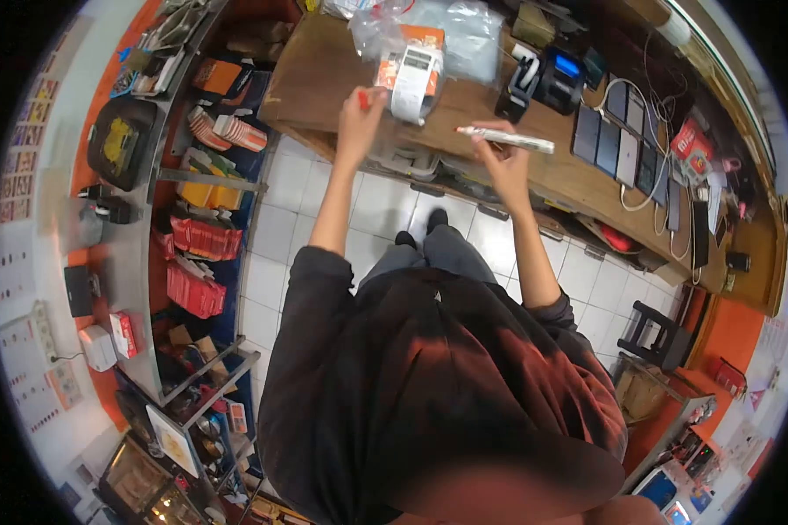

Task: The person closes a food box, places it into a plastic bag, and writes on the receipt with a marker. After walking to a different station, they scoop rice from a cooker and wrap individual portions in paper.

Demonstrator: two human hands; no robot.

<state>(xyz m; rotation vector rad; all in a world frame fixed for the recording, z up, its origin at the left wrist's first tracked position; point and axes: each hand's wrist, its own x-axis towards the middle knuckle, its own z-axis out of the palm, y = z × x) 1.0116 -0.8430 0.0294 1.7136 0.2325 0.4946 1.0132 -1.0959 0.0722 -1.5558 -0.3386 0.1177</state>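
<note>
While we stand at the wooden counter (320, 83), our left hand (359, 114) is raised over its near edge with the fingers pinched narrow on a small red piece (363, 99); whether it is a cap we cannot tell; just beyond this hand, and slightly toward our other one, a clear-wrapped parcel (411, 77) with a white label lies on the wood, close to the fingertips but apart from them. Our right hand (501, 162) is closed around a white marker (508, 138), gripped near its middle; it lies roughly level, its red tip pointing toward the left hand and the parcel, its far end sticking out past the knuckles on the outer side. Beyond the right hand sits a black printer (559, 77); farther out to that hand's right a row of phones (617, 140) lies flat with cables; below both wrists we see white floor tiles (280, 227); well out to the left hand's side, shelves hold red packets (203, 238).
</note>
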